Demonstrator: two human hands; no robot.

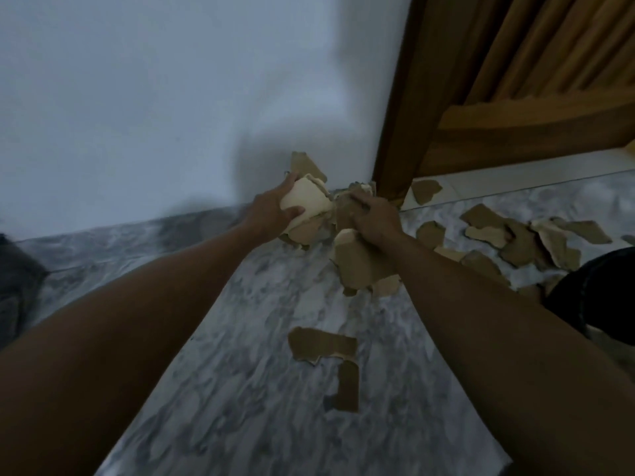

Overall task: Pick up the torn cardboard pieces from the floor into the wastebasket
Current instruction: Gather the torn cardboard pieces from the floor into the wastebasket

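Both grips are closed on torn cardboard: the left hand (275, 209) clutches a pale bundle (307, 201), the right hand (372, 218) brown scraps (360, 262). More pieces (522, 238) litter the marble floor (275, 372) by the wooden door (515, 97).

Far along the grey marbled floor (247, 372), by the white wall (154, 97), the left hand (275, 209) grips a bundle of pale and brown torn cardboard pieces (309, 201), thumb across its front. Just right of it, the right hand (372, 216) clutches more brown cardboard scraps (360, 262). Loose brown torn pieces (515, 242) lie scattered to the right, near the brown wooden door frame (395, 132), and two brown strips (330, 348) lie nearer.
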